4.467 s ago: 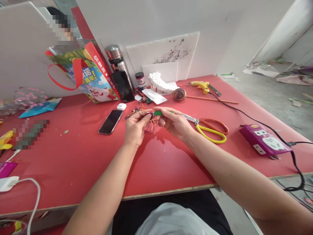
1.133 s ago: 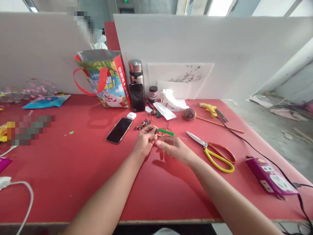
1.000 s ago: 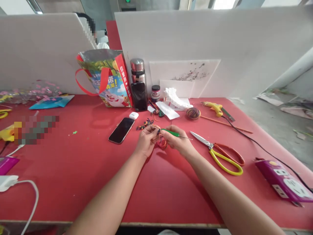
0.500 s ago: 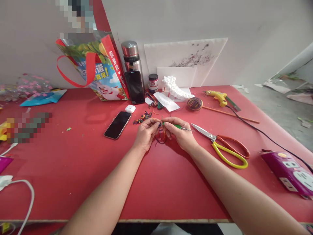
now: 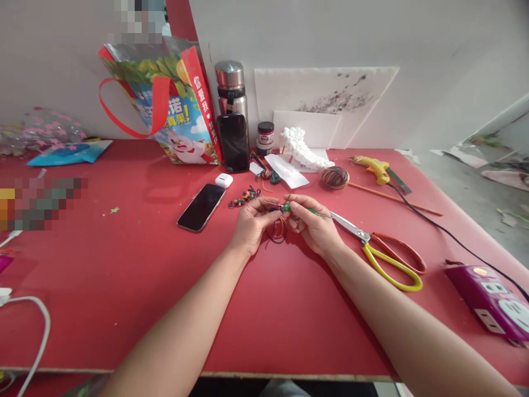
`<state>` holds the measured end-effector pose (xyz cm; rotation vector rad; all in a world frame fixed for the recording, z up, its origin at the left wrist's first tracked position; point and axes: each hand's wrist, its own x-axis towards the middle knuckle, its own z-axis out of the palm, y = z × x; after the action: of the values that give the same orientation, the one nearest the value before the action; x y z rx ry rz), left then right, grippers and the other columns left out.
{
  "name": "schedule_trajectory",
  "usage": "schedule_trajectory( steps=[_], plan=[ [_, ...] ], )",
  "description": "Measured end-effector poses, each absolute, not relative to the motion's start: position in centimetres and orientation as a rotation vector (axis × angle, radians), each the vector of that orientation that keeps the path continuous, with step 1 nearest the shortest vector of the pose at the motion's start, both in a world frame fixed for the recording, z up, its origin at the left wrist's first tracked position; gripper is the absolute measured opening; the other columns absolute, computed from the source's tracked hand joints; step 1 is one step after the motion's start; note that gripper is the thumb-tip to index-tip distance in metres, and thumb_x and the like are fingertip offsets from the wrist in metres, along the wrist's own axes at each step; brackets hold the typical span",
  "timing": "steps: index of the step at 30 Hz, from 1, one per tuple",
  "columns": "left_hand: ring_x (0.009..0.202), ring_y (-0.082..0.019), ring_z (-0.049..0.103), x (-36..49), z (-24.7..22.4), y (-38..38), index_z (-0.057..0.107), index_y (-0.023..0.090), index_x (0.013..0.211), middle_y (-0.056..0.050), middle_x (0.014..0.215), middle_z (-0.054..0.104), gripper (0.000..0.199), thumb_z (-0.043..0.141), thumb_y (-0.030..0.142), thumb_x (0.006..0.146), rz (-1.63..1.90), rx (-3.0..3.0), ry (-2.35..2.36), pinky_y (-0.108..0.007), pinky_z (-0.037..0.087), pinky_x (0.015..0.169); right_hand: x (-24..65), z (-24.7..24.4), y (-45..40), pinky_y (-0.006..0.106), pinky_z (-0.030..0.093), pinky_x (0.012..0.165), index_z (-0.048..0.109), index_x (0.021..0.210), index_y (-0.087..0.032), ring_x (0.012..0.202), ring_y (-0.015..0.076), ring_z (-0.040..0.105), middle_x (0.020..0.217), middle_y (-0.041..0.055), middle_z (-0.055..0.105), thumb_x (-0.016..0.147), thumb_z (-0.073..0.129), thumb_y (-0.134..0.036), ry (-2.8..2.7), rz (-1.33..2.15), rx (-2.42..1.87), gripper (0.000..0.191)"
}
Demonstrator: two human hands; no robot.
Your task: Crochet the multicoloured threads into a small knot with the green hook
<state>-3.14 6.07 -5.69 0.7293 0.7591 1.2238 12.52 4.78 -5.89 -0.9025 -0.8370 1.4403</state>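
Observation:
Over the middle of the red table, my left hand (image 5: 251, 227) pinches a small piece of multicoloured yarn (image 5: 281, 227), whose loose loops hang below the fingers. My right hand (image 5: 316, 225) is closed round a crochet hook (image 5: 286, 208) with a green handle; a thin metal end sticks out to the right. The hook's working tip meets the yarn between both hands, but fingers hide the exact stitch. Just beyond my left hand lies a crocheted multicoloured strip (image 5: 243, 197). A ball of variegated yarn (image 5: 335, 177) rests farther back on the right.
Scissors (image 5: 374, 248) lie right of my right hand, with a purple case (image 5: 487, 298) beyond. A glue gun (image 5: 374, 168) and stick (image 5: 397, 199) are behind. Left are a phone (image 5: 201, 207) and white earbud case (image 5: 223, 180); a shopping bag (image 5: 182, 121) and flask (image 5: 230, 82) stand behind.
My hands have drawn slightly apart, and the green hook now shows more plainly between them. The whole view has shifted a little. Both hands keep their holds.

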Motion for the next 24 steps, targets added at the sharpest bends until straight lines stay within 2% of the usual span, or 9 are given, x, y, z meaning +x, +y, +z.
schedule_trajectory(
  steps=[4,9,14,19,24],
  plan=[
    [0.079,-0.018,0.079,-3.0,-5.4,6.0,0.08,0.016,0.087,-0.002,0.083,0.08,0.039,0.102,0.018,0.055,1.244,0.747,0.757,-0.031,0.059,0.084,12.6,-5.8,4.7,0.024,0.039,0.047,0.083,0.092,-0.023,0.052,0.0092,0.052,0.068,-0.0016,0.071,0.066,0.1,-0.049,-0.842,1.433,-0.894,0.041],
    [0.077,-0.017,0.078,-3.1,-5.0,5.8,0.085,0.017,0.095,0.0,0.077,0.077,0.045,0.103,0.019,0.054,1.238,0.771,0.769,-0.028,0.056,0.077,12.7,-5.7,4.7,0.024,0.038,0.046,0.081,0.088,-0.023,0.051,0.0092,0.051,0.067,-0.0014,0.071,0.066,0.099,-0.049,-0.851,1.435,-0.9,0.039],
    [0.073,-0.011,0.068,-3.2,-5.2,5.9,0.088,0.02,0.097,-0.001,0.08,0.076,0.038,0.101,0.028,0.062,1.262,0.791,0.794,-0.025,0.051,0.072,12.7,-5.7,4.7,0.024,0.039,0.048,0.083,0.086,-0.022,0.052,0.0092,0.051,0.067,0.0,0.073,0.064,0.1,-0.046,-0.835,1.456,-0.903,0.037],
    [0.076,-0.011,0.064,-3.8,-5.2,6.1,0.088,0.019,0.093,0.0,0.078,0.074,0.034,0.099,0.02,0.061,1.273,0.843,0.848,-0.024,0.051,0.075,12.7,-5.6,4.4,0.025,0.043,0.05,0.085,0.088,-0.021,0.053,0.0103,0.056,0.07,0.0012,0.078,0.061,0.101,-0.034,-0.859,1.473,-0.913,0.034],
    [0.08,-0.013,0.068,-4.1,-4.7,5.8,0.088,0.02,0.096,0.0,0.081,0.074,0.039,0.1,0.019,0.059,1.246,0.878,0.848,-0.028,0.055,0.081,13.5,-5.2,4.1,0.028,0.046,0.053,0.088,0.089,-0.02,0.052,0.0114,0.057,0.064,-0.0003,0.074,0.068,0.096,-0.034,-1.045,1.303,-0.991,0.026]
  ],
)
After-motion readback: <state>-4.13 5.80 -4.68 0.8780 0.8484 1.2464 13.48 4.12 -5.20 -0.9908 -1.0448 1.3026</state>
